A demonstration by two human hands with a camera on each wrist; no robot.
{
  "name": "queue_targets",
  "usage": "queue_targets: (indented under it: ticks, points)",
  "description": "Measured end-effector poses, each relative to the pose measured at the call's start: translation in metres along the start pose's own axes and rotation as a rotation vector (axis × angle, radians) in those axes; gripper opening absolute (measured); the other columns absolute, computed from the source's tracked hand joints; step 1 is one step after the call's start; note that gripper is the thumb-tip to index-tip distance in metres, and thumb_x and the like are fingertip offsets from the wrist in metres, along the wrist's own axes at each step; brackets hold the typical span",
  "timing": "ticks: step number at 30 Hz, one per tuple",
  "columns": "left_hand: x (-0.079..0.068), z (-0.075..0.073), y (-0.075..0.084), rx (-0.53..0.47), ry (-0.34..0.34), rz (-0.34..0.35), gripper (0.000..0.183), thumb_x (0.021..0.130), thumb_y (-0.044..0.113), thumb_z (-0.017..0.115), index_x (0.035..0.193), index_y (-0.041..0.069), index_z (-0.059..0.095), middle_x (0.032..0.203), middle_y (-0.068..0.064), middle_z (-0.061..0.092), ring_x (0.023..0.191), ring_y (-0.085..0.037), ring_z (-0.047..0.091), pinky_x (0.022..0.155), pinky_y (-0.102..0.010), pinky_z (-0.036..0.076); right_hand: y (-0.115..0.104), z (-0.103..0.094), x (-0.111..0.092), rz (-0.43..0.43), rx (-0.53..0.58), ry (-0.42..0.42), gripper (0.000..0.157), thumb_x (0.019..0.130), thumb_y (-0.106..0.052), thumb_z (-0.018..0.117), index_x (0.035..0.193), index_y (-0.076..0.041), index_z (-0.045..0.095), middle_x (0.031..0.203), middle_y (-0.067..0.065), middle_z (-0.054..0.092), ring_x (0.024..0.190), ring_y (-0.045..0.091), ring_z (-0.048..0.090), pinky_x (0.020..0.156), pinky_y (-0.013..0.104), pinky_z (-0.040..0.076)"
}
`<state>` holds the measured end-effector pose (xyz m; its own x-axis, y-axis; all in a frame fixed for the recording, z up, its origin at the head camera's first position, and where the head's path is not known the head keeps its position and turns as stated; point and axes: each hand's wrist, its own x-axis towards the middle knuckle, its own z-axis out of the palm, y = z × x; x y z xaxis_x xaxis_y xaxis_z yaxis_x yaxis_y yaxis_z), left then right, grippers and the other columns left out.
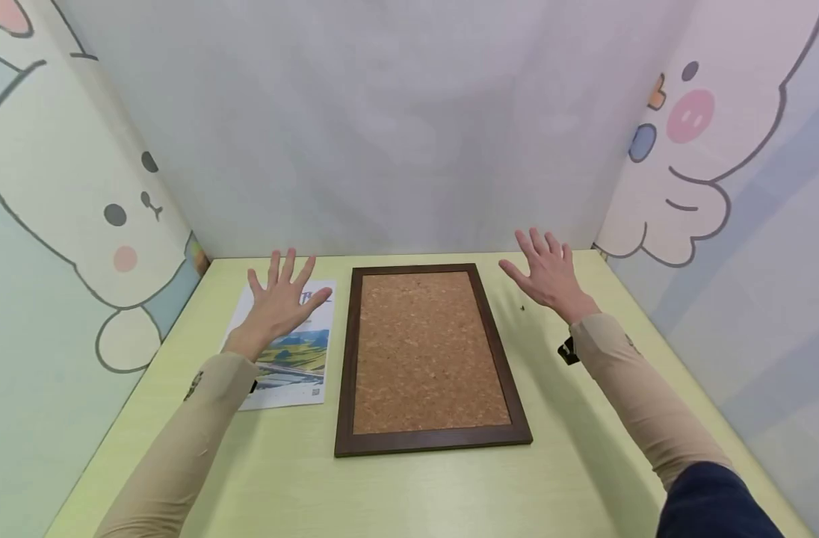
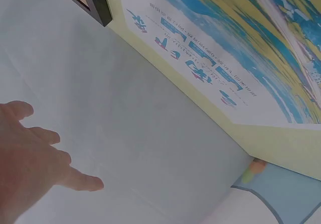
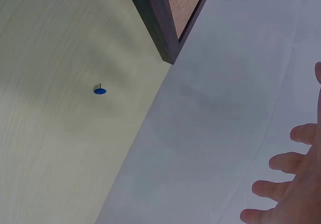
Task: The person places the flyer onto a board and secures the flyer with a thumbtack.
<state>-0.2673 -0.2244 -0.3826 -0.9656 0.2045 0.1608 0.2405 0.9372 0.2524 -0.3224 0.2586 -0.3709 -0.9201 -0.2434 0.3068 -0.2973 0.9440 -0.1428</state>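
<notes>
A cork board (image 1: 430, 351) in a dark brown wooden frame lies flat in the middle of the table. To its left is a printed poster (image 1: 295, 392) with a landscape picture, blue lettering and a small square code. My left hand (image 1: 278, 305) hovers over the poster, fingers spread and holding nothing. On the other side, my right hand (image 1: 549, 275) is raised to the right of the board, its fingers also spread with nothing in them. A blue thumbtack (image 3: 100, 91) lies point up on the table, right of the board and below the right hand.
The pale yellow-green table (image 1: 430, 493) meets a grey-white curtain (image 1: 382, 134) at its back edge. Printed side panels stand at left and right, with a cartoon rabbit (image 1: 66, 187) and a pink-nosed cartoon figure (image 1: 732, 90).
</notes>
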Motion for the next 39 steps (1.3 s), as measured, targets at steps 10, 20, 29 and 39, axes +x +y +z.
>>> queue_targets:
  ticks: [10, 20, 29, 39]
  points:
    - [0.003, 0.003, -0.007, -0.01, 0.006, -0.011, 0.083, 0.092, 0.071, 0.032, 0.156, 0.026, 0.004, 0.163, -0.012, -0.013, 0.147, -0.034, -0.025, 0.104, -0.075, -0.015, 0.002, 0.001, 0.004, 0.004, -0.003, -0.02, 0.081, 0.094, -0.064, 0.042, 0.155, -0.016, 0.02, 0.16, 0.021, 0.02, 0.145, 0.047, 0.016, 0.111, 0.068, 0.012]
    - [-0.001, 0.007, -0.008, -0.012, 0.007, -0.01, 0.083, 0.092, 0.07, 0.033, 0.157, 0.026, 0.004, 0.163, -0.012, -0.012, 0.148, -0.034, -0.023, 0.104, -0.074, -0.015, 0.001, 0.003, 0.004, -0.009, -0.001, -0.02, 0.08, 0.093, -0.062, 0.044, 0.154, -0.014, 0.023, 0.159, 0.022, 0.02, 0.144, 0.047, 0.019, 0.11, 0.068, 0.014]
    - [0.001, 0.009, -0.01, -0.008, 0.02, -0.009, 0.085, 0.091, 0.071, 0.035, 0.157, 0.021, 0.012, 0.163, -0.014, -0.009, 0.148, -0.037, -0.02, 0.104, -0.074, -0.015, 0.0, 0.003, 0.006, -0.022, -0.016, -0.037, 0.08, 0.094, -0.061, 0.043, 0.155, -0.013, 0.022, 0.158, 0.023, 0.022, 0.143, 0.047, 0.021, 0.111, 0.064, 0.018]
    - [-0.014, -0.002, -0.021, 0.012, 0.048, -0.016, 0.083, 0.093, 0.059, 0.047, 0.157, 0.02, 0.011, 0.162, -0.019, -0.009, 0.148, -0.042, -0.016, 0.107, -0.074, -0.008, 0.006, 0.005, 0.005, -0.018, 0.029, -0.079, 0.078, 0.096, -0.058, 0.041, 0.155, -0.011, 0.02, 0.157, 0.026, 0.022, 0.14, 0.048, 0.026, 0.109, 0.064, 0.024]
